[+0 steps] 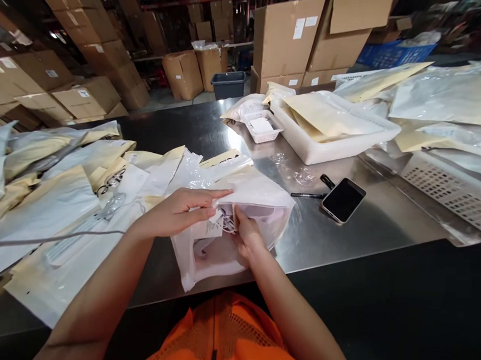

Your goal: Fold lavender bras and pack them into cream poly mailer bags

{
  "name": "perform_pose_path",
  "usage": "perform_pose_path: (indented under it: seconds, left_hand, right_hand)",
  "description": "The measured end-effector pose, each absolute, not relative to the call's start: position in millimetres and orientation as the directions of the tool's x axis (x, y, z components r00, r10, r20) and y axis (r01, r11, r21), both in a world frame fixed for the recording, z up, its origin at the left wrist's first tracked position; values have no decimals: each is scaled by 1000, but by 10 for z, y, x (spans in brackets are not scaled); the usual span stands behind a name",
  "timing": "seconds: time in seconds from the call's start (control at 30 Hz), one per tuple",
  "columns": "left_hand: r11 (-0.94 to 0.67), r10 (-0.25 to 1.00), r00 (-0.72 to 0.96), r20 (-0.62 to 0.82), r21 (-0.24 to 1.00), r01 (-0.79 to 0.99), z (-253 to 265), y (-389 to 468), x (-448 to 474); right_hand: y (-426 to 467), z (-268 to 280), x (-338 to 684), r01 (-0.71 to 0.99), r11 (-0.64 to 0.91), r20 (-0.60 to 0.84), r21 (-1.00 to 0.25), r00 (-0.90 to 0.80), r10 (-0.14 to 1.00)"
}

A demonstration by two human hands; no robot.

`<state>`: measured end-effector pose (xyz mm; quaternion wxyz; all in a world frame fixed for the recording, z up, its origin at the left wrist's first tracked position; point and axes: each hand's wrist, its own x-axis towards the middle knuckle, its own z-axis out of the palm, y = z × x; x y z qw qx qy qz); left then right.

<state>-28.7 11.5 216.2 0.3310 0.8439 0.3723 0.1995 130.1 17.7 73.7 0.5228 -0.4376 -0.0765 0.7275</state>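
Note:
A white plastic bag (260, 184) lies on the metal table in front of me, its mouth open toward my body. My left hand (183, 212) pinches the upper edge of that mouth between thumb and fingers. Inside the opening is my right hand (248, 236), its fingers curled and partly hidden, closed by a bundle of white cords (228, 221). What exactly it grips I cannot make out. A white printed tag (208, 229) shows in the mouth below my left hand. Pinkish-white material lines the bag's inside.
Paper and plastic packages (72, 191) crowd the left side. To the right lie a phone (343, 200) and a black pen (307, 195). Farther back stand a white tray (327, 151) and a small white basket (263, 133); a perforated crate (452, 187) sits far right.

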Motion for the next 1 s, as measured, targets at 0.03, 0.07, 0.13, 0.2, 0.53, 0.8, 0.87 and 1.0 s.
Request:
perform_pose_path:
  seconds: [0.03, 0.07, 0.13, 0.2, 0.53, 0.8, 0.87, 1.0]
  left_hand:
    - [-513, 740, 669, 69, 701, 496, 2147, 117, -247]
    - [-521, 727, 684, 54, 693, 499, 2134, 119, -212]
    - [-531, 726, 686, 48, 673, 514, 2116, 121, -169]
    - [-530, 742, 668, 57, 659, 533, 2111, 122, -161]
    - [-565, 725, 685, 69, 628, 535, 2083, 149, -119]
    - [-592, 662, 747, 67, 657, 466, 2004, 165, -32]
    - [-592, 660, 748, 63, 657, 467, 1992, 144, -53]
    - [-580, 640, 767, 44, 683, 444, 1967, 90, -119]
  right_hand:
    - [229, 738, 1306, -691, -455, -551, -562, -97, 829]
    - [274, 734, 1316, -691, -459, -540, -558, -117, 833]
    - [323, 715, 1353, -698, -450, -522, -557, -128, 844]
    - [285, 692, 1418, -707, -435, -508, -558, -124, 853]
    - [-442, 728, 2081, -676, -336, -505, -656, 62, 861]
    - [-155, 668, 2169, -569, -214, -313, -794, 80, 946]
    - [-69, 597, 2101, -566, -221, -325, -794, 87, 942]
    - [-135, 506, 1979, -584, -209, -314, -785, 84, 946]
